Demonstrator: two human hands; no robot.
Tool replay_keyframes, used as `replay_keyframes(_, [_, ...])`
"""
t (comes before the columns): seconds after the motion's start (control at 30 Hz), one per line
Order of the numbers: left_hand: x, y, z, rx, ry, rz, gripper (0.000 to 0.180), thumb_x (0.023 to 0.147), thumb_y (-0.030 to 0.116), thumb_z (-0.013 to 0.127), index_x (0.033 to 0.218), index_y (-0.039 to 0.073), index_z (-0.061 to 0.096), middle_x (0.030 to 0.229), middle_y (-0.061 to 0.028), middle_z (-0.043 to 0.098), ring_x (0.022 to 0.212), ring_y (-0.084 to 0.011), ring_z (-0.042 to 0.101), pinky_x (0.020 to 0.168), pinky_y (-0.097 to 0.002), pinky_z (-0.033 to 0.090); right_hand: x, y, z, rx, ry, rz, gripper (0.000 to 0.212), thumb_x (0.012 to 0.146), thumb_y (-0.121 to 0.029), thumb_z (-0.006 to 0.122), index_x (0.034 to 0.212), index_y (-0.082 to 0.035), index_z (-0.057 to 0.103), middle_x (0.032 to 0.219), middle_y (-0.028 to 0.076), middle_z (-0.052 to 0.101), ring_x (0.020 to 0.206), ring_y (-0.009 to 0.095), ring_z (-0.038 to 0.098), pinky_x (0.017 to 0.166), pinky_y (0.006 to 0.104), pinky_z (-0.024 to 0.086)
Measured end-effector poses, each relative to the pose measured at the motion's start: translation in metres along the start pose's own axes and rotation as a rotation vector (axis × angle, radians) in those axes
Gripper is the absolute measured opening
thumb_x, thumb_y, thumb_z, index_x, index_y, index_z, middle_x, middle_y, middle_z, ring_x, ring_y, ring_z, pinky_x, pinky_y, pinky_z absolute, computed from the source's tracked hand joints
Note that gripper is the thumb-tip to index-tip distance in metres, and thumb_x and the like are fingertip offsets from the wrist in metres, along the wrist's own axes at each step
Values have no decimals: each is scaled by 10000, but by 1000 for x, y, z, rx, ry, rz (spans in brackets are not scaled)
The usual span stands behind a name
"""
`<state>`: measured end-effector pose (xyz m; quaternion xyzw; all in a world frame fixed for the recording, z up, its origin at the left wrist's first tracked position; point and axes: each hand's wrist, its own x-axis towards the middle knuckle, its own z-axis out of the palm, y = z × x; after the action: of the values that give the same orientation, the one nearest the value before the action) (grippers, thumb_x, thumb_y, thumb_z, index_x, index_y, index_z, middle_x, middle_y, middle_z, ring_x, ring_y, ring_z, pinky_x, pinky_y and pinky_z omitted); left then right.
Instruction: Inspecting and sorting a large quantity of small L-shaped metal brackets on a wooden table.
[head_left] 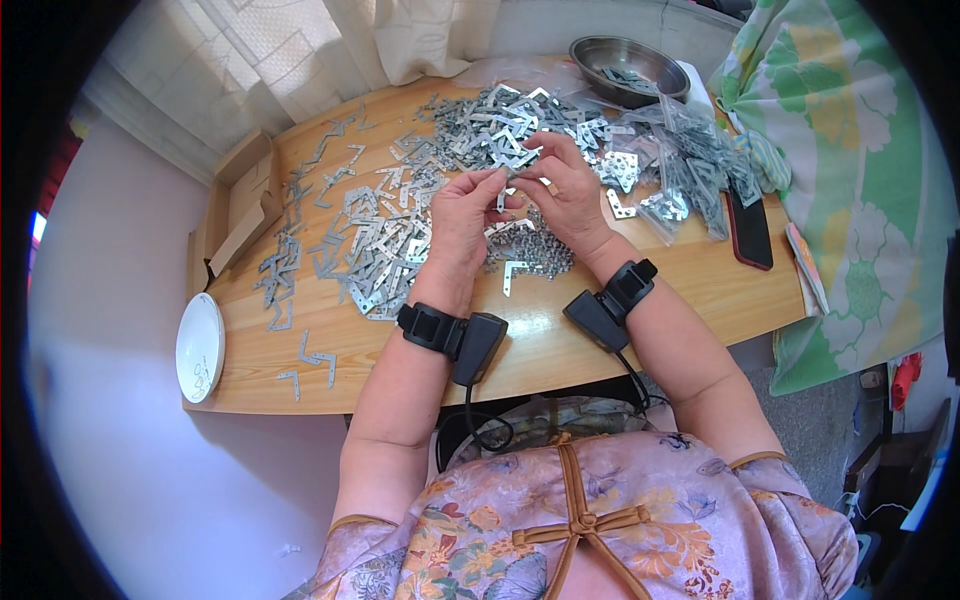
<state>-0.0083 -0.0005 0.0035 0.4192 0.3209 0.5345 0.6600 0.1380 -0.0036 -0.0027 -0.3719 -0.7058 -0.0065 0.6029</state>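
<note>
My left hand and my right hand meet over the middle of the table, fingertips pinched together. Between them is a small metal corner bracket, gripped from both sides and partly covered by the fingers. Just below the hands lies a heap of small metal screws or similar bits, too small to tell exactly. One loose L-shaped bracket rests at the near edge of that heap. A large spread of flat L-shaped brackets covers the table to the left, and another pile rises beyond the hands.
On the left stand an open cardboard box and a white plate. At the back right sits a metal bowl. Clear plastic bags of metal parts, a phone and a green patterned cloth lie along the right.
</note>
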Motion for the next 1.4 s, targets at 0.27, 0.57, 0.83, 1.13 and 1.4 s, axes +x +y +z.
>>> replay_keyframes(0.27, [-1, 0, 1, -25, 31, 4, 166, 809, 126, 634, 908, -1, 596, 787, -66, 631, 639, -151, 630, 505, -205, 488, 1, -8, -5, -93, -57, -42, 98, 646, -69, 683, 700, -51, 603, 973, 65, 580, 726, 178, 587, 604, 278, 478])
replay_keyframes(0.57, [1, -2, 0, -2, 18, 8, 148, 809, 111, 630, 906, 3, 603, 787, -67, 637, 632, -145, 629, 495, -191, 470, 2, -5, -4, -100, -25, -55, 120, 639, -66, 676, 734, -49, 604, 957, 67, 582, 797, 210, 595, 642, 311, 486])
replay_keyframes(0.83, [2, -4, -2, 82, 34, 49, 144, 827, 141, 618, 923, 34, 613, 793, -37, 637, 674, -121, 626, 534, -194, 464, 4, -8, -6, -133, -51, -67, 97, 645, -57, 658, 715, -49, 592, 957, 75, 583, 821, 233, 589, 650, 318, 483])
replay_keyframes(1.13, [-2, -3, 9, 73, 59, 158, 153, 823, 111, 618, 914, -12, 615, 777, -59, 637, 655, -127, 626, 558, -204, 477, 6, -11, -4, -244, 25, -98, 112, 663, -84, 656, 726, -66, 565, 919, 55, 567, 786, 237, 558, 640, 334, 457])
replay_keyframes(1.4, [-4, -2, 16, 223, 22, 320, 150, 827, 92, 610, 933, -13, 631, 798, -58, 645, 674, -108, 621, 596, -203, 490, 5, -9, -2, -333, -21, -63, 146, 744, -82, 603, 851, -48, 510, 958, 91, 529, 841, 277, 532, 696, 358, 431])
